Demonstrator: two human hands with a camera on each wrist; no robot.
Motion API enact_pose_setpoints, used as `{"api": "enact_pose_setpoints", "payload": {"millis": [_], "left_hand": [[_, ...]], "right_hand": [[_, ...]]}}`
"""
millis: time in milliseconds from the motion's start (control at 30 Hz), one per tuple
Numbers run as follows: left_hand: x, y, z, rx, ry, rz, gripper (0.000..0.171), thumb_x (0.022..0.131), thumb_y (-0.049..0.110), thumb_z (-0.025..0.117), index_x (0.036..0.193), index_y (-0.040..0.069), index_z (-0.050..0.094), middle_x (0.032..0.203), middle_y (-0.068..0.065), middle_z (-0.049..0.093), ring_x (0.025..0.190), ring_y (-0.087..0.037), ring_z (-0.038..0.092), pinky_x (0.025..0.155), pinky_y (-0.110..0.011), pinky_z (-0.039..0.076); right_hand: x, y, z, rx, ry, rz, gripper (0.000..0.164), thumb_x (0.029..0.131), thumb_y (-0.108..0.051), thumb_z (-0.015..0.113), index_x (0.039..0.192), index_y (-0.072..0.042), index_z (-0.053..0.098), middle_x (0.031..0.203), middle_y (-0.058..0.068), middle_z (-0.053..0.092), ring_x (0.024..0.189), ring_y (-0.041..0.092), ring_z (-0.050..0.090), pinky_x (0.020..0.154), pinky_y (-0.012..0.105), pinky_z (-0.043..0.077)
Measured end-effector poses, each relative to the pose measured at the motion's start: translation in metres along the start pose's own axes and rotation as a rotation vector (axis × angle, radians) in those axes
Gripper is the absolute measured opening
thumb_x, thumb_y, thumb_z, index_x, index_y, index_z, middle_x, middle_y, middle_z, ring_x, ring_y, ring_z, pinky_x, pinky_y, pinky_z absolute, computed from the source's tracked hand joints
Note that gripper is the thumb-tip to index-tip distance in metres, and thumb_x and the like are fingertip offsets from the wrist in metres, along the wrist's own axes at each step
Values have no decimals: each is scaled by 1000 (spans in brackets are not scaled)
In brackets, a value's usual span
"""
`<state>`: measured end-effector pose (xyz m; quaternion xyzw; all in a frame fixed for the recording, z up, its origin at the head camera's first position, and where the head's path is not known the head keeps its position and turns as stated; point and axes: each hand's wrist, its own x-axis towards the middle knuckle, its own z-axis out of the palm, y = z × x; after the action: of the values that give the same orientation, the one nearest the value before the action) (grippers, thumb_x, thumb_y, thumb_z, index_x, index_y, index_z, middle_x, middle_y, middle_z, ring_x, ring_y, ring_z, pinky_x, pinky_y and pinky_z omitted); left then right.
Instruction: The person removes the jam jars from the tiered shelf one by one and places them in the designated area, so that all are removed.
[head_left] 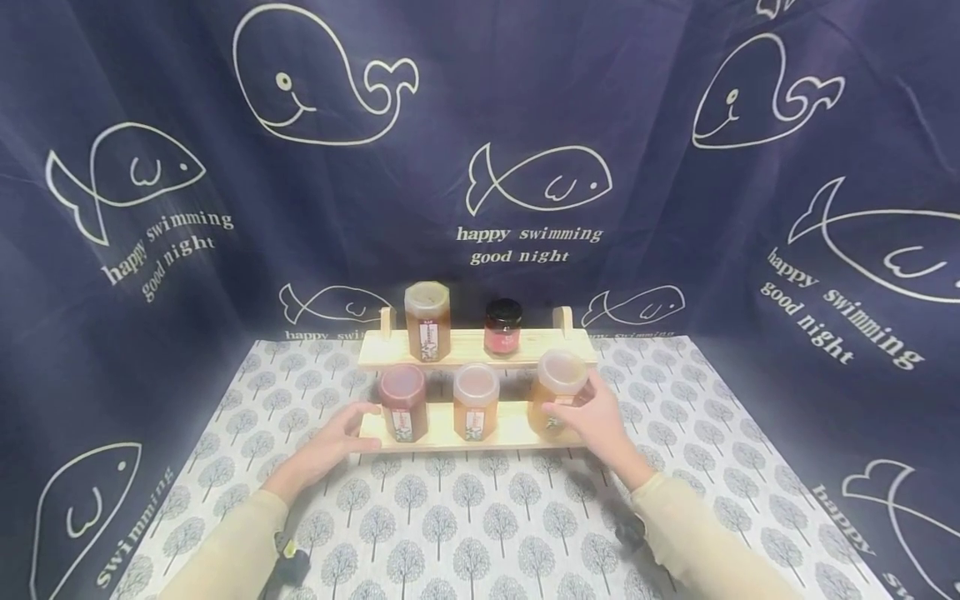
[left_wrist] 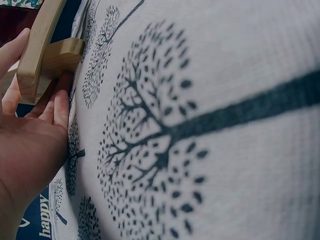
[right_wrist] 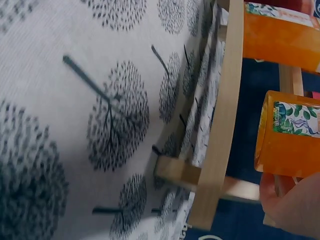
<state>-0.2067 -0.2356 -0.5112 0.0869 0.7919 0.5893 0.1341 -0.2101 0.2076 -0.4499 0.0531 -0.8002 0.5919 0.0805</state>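
A two-tier wooden rack (head_left: 439, 428) stands on the patterned cloth. My left hand (head_left: 330, 443) holds the left end of its lower board; in the left wrist view the board end (left_wrist: 31, 75) lies between thumb and fingers. My right hand (head_left: 600, 421) grips a jar with amber contents (head_left: 560, 377) at the lower tier's right end. The right wrist view shows a gap between this labelled jar (right_wrist: 295, 145) and the board (right_wrist: 227, 100). On the lower tier also stand a dark red jar (head_left: 403, 396) and a lighter amber jar (head_left: 476, 396).
The upper tier carries a tall brown jar (head_left: 428, 321) at left and a small black-lidded jar (head_left: 502, 327) right of centre. Tree-print cloth (head_left: 442, 525) covers the table. A navy curtain (head_left: 525, 100) with fish and whale drawings hangs behind and at both sides.
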Motion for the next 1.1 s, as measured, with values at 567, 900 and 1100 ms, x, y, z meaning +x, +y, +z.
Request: {"api": "enact_pose_setpoints", "payload": {"millis": [567,900,1100], "left_hand": [[2,-2,-1,8,-9,29,68,85,26,79,144,12,46,153,-13,42,143,-37,38,120,-56,25],[3,-2,-4,-1,-6,37,68,85,26,80,142,13,47,151,-12,44,142,-37,39,119,-57,25],[5,-5,-3,-8,-9,23,68,84,28,81,142,16,48,150,-9,45,142,-36,40,119,-57,26]], "right_hand": [[-15,12,-67,-147,64,30,80,81,-18,86,147,-6,42,130,15,60,105,9,62,88,19,53],[-10,28,-102,-197,107,-4,74,85,-16,82,147,-5,43,120,1,60,98,4,61,82,18,53],[0,38,-106,-204,111,17,79,85,-13,81,151,-5,38,128,7,56,105,5,57,85,15,50]]}}
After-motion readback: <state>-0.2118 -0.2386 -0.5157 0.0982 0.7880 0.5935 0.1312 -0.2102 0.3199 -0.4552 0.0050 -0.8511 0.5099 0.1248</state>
